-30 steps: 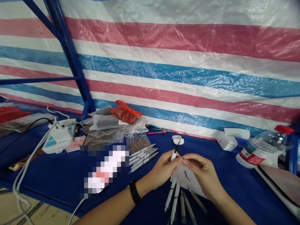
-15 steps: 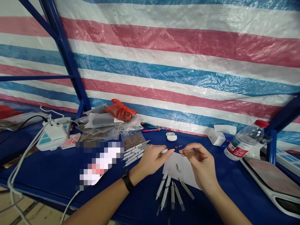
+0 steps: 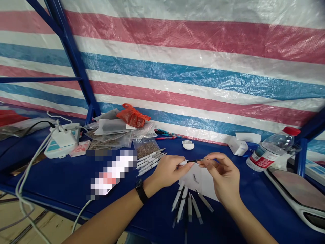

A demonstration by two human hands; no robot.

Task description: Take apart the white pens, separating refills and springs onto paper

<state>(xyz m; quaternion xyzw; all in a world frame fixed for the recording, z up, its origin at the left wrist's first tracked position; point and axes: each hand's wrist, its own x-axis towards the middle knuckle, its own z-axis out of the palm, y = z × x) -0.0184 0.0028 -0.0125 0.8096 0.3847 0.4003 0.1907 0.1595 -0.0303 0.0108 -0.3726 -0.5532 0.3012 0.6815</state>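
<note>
My left hand (image 3: 169, 171) is closed around a pen (image 3: 182, 163) with a white barrel; its dark, thin front end points right. My right hand (image 3: 224, 176) pinches at the tip of that front end with thumb and forefinger. Whatever small part sits in this pinch is too small and covered to name. Beneath the hands lies a sheet of white paper (image 3: 207, 183), with a few tiny dark, coil-like pieces (image 3: 195, 178) on it. Several pen parts (image 3: 182, 205), white and grey with clear ends, are fanned out at the paper's near edge.
Several white pens (image 3: 151, 162) lie left of my left hand, by a bag of brown bits (image 3: 146, 149). A white case (image 3: 188, 145) stands behind. A bottle (image 3: 273, 149) and a scale (image 3: 297, 189) are right; a lit phone (image 3: 111, 174) and power strip (image 3: 62, 140) left.
My right fingers have come left and now meet the pen's tip, where a gap was before. The view has tilted down slightly. My left hand keeps its grip on the pen.
</note>
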